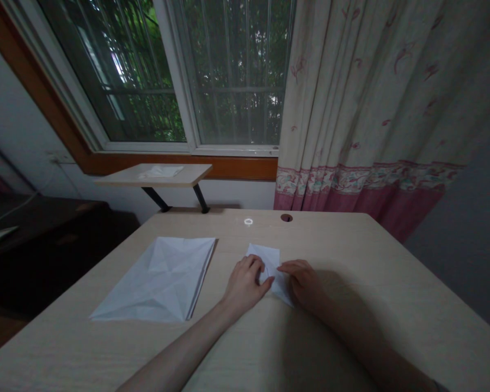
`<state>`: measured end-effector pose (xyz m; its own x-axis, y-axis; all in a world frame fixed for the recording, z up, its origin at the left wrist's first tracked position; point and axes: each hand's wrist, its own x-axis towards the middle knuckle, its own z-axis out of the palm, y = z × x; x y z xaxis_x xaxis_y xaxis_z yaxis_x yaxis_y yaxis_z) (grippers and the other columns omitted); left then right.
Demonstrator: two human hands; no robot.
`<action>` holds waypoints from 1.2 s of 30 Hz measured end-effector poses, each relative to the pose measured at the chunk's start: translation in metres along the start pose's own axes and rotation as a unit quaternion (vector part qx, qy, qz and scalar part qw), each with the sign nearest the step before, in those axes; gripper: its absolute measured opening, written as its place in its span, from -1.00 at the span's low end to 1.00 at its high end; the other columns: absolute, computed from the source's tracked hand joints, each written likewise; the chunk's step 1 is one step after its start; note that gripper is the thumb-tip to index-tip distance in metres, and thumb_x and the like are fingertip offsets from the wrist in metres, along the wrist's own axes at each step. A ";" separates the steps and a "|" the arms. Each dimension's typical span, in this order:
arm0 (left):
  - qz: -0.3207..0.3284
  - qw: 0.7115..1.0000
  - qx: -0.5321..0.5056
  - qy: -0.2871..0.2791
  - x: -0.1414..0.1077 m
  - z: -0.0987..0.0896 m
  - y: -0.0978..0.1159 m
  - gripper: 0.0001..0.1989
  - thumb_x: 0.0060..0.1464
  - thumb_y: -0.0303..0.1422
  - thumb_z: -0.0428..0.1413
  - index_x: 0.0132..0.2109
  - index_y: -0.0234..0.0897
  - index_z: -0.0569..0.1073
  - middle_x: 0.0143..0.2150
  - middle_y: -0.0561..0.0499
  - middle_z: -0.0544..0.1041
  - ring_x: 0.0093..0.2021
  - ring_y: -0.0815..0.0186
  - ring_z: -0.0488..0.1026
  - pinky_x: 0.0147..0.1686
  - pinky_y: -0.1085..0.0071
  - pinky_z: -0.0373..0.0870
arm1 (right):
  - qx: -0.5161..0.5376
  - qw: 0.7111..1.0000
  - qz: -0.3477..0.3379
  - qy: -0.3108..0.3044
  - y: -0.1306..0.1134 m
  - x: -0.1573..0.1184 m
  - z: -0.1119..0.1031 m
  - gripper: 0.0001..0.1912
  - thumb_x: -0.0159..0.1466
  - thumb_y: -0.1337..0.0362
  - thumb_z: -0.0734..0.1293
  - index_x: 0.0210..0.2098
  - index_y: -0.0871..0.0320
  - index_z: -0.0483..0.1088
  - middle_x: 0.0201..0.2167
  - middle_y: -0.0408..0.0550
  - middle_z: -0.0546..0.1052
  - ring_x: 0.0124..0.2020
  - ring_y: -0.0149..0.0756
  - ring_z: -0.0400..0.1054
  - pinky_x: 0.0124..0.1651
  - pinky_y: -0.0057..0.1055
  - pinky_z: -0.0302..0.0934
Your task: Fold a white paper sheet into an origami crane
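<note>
Head view: small white paper (269, 254), creased, on the desk (392, 261), just below and slightly right of the picture's centre, between both hands. At the paper's 9 o'clock side, left hand (248, 280), fingers curled and thumb laid across toward 3 o'clock, both touching the sheet, with a gap between thumb and forefinger tips; cannot tell whether pinching a fold or only pressing. At 4 o'clock, right hand (308, 283), forefinger reaching to the paper's edge, thumb hidden; cannot tell whether gripping. At 9 o'clock from the small paper, well apart, large paper (159, 283), flat and creased, layers showing along its 3 o'clock edge. Near the far edge, white ring (248, 221) at 11 o'clock and round hole (286, 218) at 1 o'clock. Farther off at 10 o'clock, raised shelf (196, 173) bearing white sheets (163, 171). Beyond, window (237, 71) at 11 o'clock, flowered curtain (363, 92) at 1 o'clock.
</note>
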<state>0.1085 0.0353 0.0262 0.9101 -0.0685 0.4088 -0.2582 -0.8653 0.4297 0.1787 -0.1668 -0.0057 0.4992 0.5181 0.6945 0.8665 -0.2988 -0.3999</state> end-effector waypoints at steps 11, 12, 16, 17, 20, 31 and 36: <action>-0.003 0.998 -0.068 -0.005 0.000 0.005 -0.003 -0.83 0.05 -0.44 0.18 -0.19 -0.25 0.37 -0.08 -0.09 0.45 -0.01 0.15 0.40 0.01 0.21 0.39 | -0.019 0.999 0.026 -0.012 -0.004 0.004 0.000 -0.44 0.02 0.63 0.13 -0.11 0.09 0.47 -0.23 -0.02 0.55 -0.14 -0.18 0.42 -0.07 -0.17 0.37; -0.001 0.998 -0.069 -0.002 0.000 0.006 -0.004 -0.84 0.07 -0.44 0.17 -0.18 -0.26 0.38 -0.05 -0.11 0.46 0.01 0.14 0.40 0.04 0.20 0.38 | -0.024 0.999 0.021 -0.015 -0.005 0.004 -0.001 -0.44 0.02 0.64 0.12 -0.11 0.10 0.47 -0.22 -0.01 0.55 -0.13 -0.18 0.41 -0.05 -0.16 0.37; 0.003 0.999 -0.040 0.014 0.000 0.006 -0.007 -0.86 0.09 -0.45 0.18 -0.16 -0.27 0.48 0.02 -0.12 0.48 0.05 0.12 0.41 0.07 0.15 0.37 | -0.052 0.998 0.016 -0.029 -0.007 0.007 -0.002 -0.44 0.04 0.65 0.11 -0.10 0.12 0.47 -0.18 0.02 0.55 -0.09 -0.15 0.38 0.02 -0.10 0.32; 0.003 1.000 -0.028 0.014 0.001 0.005 -0.007 -0.86 0.10 -0.45 0.18 -0.15 -0.26 0.51 0.02 -0.10 0.49 0.04 0.11 0.42 0.07 0.13 0.37 | -0.062 0.997 0.023 -0.034 -0.007 0.008 -0.002 -0.44 0.04 0.64 0.11 -0.10 0.12 0.47 -0.16 0.03 0.55 -0.08 -0.14 0.37 0.02 -0.09 0.32; 0.001 1.000 0.009 -0.003 0.002 -0.001 -0.005 -0.85 0.15 -0.44 0.17 -0.13 -0.19 0.58 0.04 -0.05 0.52 0.04 0.11 0.43 0.04 0.11 0.36 | -0.079 0.995 0.045 -0.047 -0.009 0.009 -0.002 -0.44 0.04 0.64 0.11 -0.09 0.15 0.47 -0.14 0.06 0.53 -0.07 -0.11 0.36 0.02 -0.09 0.31; 0.022 0.999 -0.022 -0.034 0.003 0.000 -0.006 -0.83 0.21 -0.46 0.13 -0.12 -0.19 0.60 -0.12 -0.02 0.62 -0.08 0.16 0.48 -0.05 0.19 0.37 | -0.061 0.996 0.046 -0.055 -0.012 0.010 -0.003 -0.60 0.14 0.58 0.15 -0.15 0.15 0.46 -0.15 0.05 0.54 -0.08 -0.12 0.38 0.03 -0.10 0.27; 0.025 0.997 -0.065 -0.018 0.003 0.001 -0.004 -0.88 0.20 -0.42 0.14 -0.14 -0.25 0.56 -0.15 -0.02 0.61 -0.10 0.18 0.48 -0.02 0.21 0.36 | -0.056 0.996 0.048 -0.055 -0.014 0.011 -0.004 -0.65 0.15 0.56 0.14 -0.22 0.14 0.45 -0.20 0.04 0.54 -0.11 -0.14 0.39 0.01 -0.14 0.27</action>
<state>0.1124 0.0376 0.0247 0.9055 -0.1290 0.4042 -0.3405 -0.7894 0.5109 0.1724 -0.1603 0.0099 0.5824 0.5662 0.5833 0.8121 -0.4364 -0.3873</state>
